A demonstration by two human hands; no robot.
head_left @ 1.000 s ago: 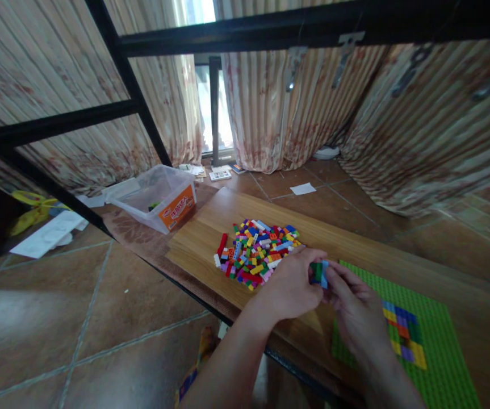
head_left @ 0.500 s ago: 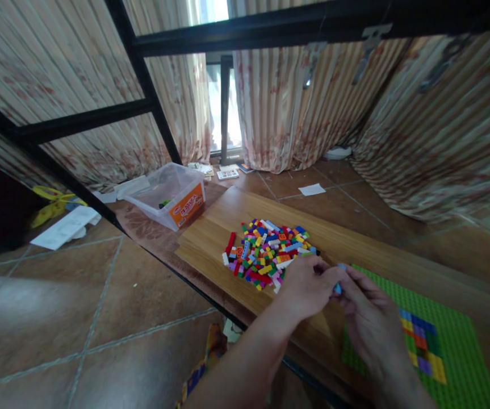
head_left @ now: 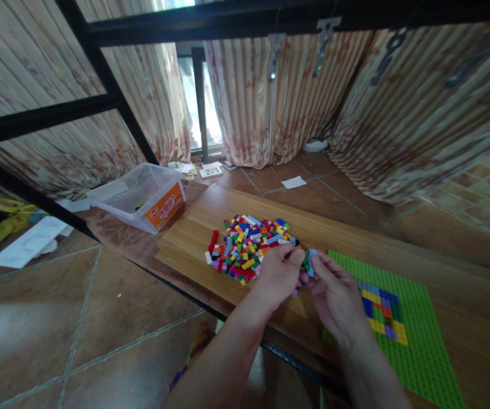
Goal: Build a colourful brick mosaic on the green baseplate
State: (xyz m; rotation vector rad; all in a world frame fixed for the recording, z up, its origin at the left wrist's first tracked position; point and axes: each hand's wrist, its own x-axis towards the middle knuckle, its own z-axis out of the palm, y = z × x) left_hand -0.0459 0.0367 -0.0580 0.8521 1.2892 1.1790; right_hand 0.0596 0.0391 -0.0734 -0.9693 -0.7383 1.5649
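Both hands meet over the wooden board (head_left: 193,233), just right of a pile of small coloured bricks (head_left: 248,245). My left hand (head_left: 277,275) and my right hand (head_left: 336,298) pinch together a small cluster of bricks (head_left: 309,258), light blue and green, between their fingertips. A green baseplate (head_left: 415,352) lies to the right under my right wrist. On it sits a patch of blue, yellow, red and purple bricks (head_left: 381,311).
A clear plastic tub (head_left: 142,196) with an orange label stands at the board's far left end. A black metal frame (head_left: 112,96) crosses overhead and down the left. Striped curtains hang behind; papers lie on the tiled floor (head_left: 57,307).
Both hands stay joined on the small bricks, which are more hidden by the fingers now than a second ago. The camera has swung, shifting the whole scene slightly left and up.
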